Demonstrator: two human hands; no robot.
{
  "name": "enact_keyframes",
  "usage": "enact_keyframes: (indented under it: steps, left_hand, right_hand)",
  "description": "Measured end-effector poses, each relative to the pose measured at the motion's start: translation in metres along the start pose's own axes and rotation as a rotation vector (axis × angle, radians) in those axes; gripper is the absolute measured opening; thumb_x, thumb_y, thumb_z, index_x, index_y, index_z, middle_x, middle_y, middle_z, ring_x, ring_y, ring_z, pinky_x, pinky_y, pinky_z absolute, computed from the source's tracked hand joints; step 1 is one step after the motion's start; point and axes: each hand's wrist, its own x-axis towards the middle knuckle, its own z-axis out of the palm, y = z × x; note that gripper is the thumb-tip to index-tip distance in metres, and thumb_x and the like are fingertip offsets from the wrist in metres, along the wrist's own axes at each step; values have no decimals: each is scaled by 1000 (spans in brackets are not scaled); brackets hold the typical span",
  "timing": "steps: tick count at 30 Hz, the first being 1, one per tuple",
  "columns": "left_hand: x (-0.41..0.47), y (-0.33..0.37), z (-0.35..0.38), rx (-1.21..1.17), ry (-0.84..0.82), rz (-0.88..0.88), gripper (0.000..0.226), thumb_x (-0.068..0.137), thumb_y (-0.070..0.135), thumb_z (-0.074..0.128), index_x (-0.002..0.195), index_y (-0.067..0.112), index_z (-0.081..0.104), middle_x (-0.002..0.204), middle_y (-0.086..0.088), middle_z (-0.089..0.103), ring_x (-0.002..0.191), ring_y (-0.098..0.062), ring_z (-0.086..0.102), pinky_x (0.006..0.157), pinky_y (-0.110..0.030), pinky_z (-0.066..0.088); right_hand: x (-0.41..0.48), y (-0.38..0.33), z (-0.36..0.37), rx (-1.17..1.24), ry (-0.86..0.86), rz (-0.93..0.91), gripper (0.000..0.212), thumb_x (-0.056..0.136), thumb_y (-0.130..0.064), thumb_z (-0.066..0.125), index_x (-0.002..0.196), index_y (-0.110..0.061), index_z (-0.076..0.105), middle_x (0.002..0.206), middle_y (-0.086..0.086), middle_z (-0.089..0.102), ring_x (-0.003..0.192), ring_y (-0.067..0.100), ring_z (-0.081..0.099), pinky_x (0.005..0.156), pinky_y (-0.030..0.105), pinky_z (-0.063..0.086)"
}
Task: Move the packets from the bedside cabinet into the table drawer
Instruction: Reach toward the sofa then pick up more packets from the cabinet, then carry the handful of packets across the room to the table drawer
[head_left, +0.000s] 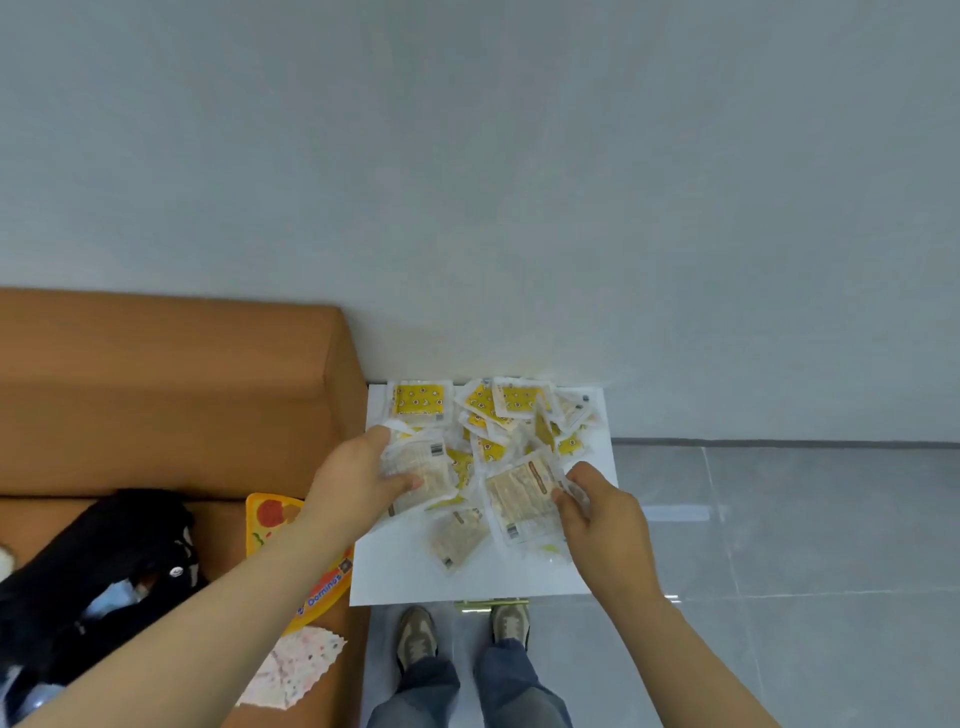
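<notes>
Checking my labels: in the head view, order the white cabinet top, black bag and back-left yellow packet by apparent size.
1. white cabinet top, largest.
2. black bag, though nearer the camera and partly hidden.
3. back-left yellow packet, clearly smallest.

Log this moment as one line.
stage: pickup | left hand: grips left beige packet | right hand: pinches centre beige packet | cabinet top: yellow packets piled

packets heaped on bedside cabinet against wall, bed to its left
</notes>
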Motion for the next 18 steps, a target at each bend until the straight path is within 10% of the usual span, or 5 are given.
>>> enact_keyframes:
  steps: [10,18]
  left_hand:
    - [-32,131,-96,-64,138,405,33,75,34,77,74,31,44,71,8,55,68,-14,51,52,-15,31]
    - [-68,275,-129,-63,203,690,33,72,32,78,70,31,45,68,7,56,69,-19,54,58,-29,36]
  right_hand:
    - [-17,-62,-154,-49,276,-193,29,91,-15,58,70,-17,39,50,-1,38,48,16,33,46,26,29]
    - [-56,-67,-289,6,611,-297,26,91,-19,60,72,-16,43,55,3,48,52,20,43,47,29,35]
